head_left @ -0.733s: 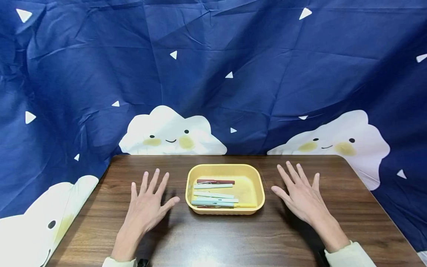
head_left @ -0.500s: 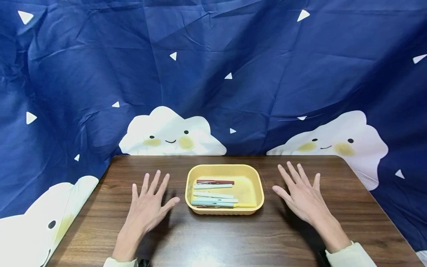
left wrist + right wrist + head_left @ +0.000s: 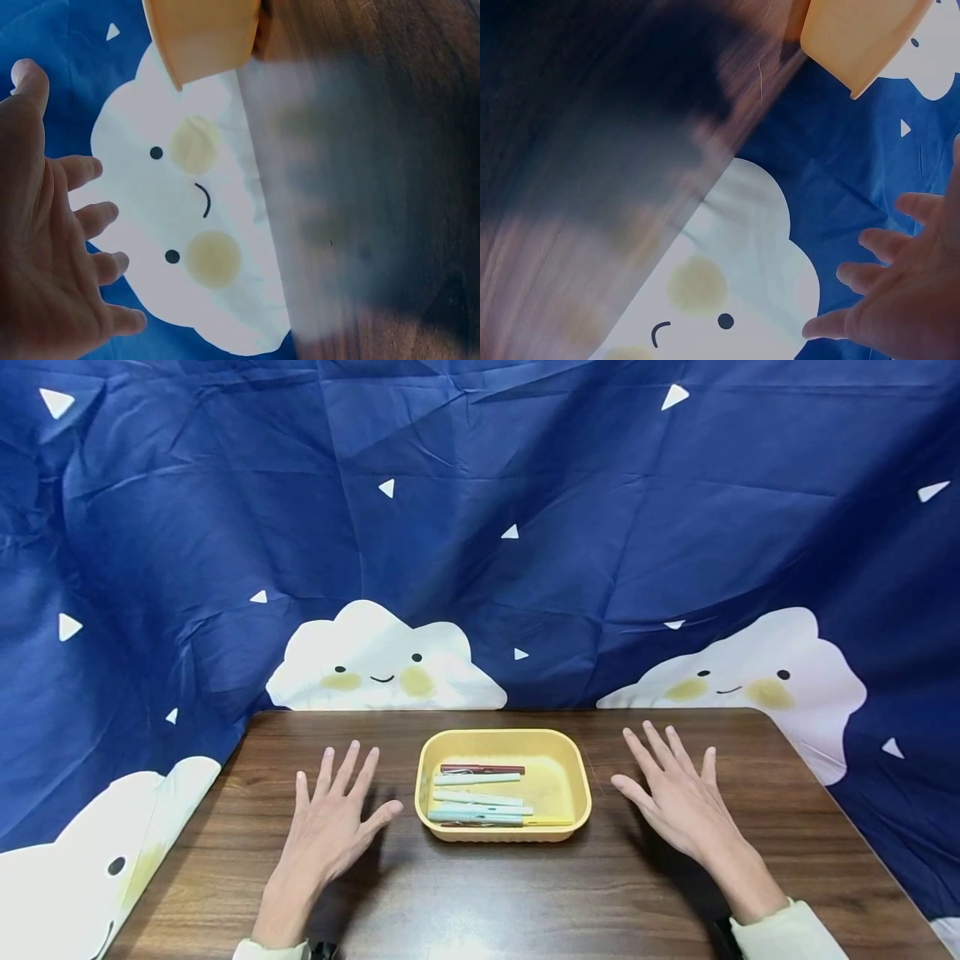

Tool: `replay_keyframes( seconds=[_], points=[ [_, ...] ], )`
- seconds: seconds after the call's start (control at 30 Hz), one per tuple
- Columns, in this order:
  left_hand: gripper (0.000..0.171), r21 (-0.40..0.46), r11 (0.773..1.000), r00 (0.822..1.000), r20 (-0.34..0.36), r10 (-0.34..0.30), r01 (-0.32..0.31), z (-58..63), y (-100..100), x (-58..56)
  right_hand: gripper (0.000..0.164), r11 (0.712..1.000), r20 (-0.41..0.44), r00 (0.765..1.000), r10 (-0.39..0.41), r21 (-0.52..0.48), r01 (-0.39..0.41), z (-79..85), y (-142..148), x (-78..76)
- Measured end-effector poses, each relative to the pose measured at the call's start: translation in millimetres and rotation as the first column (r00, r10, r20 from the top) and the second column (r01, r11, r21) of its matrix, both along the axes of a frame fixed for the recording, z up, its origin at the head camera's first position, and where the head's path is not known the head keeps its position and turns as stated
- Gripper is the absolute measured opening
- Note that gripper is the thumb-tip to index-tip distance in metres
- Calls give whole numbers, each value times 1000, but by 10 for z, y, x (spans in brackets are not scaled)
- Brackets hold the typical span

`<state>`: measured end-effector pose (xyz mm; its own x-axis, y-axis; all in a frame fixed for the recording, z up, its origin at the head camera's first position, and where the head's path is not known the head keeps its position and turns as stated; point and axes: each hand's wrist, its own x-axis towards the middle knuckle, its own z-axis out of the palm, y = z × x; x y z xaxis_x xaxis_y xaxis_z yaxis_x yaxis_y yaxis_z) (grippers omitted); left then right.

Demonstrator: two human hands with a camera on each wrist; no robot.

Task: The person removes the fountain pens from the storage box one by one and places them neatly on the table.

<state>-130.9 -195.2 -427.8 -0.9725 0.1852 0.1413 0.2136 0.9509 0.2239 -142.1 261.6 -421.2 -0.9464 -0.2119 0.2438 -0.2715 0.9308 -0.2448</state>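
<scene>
In the head view a yellow plastic tray [image 3: 558, 781] sits on the table with several capped pens lying crosswise in its left part. Among them are a dark red pen [image 3: 483, 769], a white one, a pale green pen [image 3: 477, 797], a light blue pen [image 3: 474, 817] and a yellow one at the front. Left of the tray, my left hand [image 3: 330, 837] is held palm down with fingers spread. My right hand [image 3: 681, 806], spread likewise, is on the tray's right side. Both hands are apart from the tray and hold nothing; each wrist view shows a bare palm.
The brown wood-grain table [image 3: 480, 893] reaches back to a dark blue curtain [image 3: 480, 527] printed with white clouds and triangles. Shadows of both hands fall on the tabletop. Pale sleeves [image 3: 787, 935] and dark wrist bands show at the lower edge.
The head view has shifted very slightly. Both hands, the tray and the pens keep their places relative to one another.
</scene>
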Motion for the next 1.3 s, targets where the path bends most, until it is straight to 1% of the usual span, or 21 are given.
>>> replay_keyframes(
  seconds=[0.2,0.4,0.53,0.73,1.0,1.13,1.3],
  points=[
    [86,17,1000,1000,12,11,-11,3,-8,4,72,1000,15,1000,13,-16,-13,-20,-33,-15],
    [84,53,999,1000,22,11,-12,21,0,-3,72,999,-4,1000,22,-33,-22,-22,-44,-29],
    [83,75,997,1000,20,8,-9,48,18,-19,72,998,8,1000,25,-54,-24,3,-48,-40],
    [84,117,993,999,37,9,-13,70,65,-35,71,994,19,999,42,-98,-40,49,-89,-46],
    [89,183,982,998,61,22,-33,69,135,-41,69,992,19,999,39,-123,-36,137,-182,-44],
    [93,208,977,997,71,27,-41,63,169,-39,68,989,23,999,41,-141,-37,158,-214,-42],
    [93,234,971,997,72,30,-46,70,193,-46,66,986,14,999,44,-164,-41,174,-256,-55]
  ],
)
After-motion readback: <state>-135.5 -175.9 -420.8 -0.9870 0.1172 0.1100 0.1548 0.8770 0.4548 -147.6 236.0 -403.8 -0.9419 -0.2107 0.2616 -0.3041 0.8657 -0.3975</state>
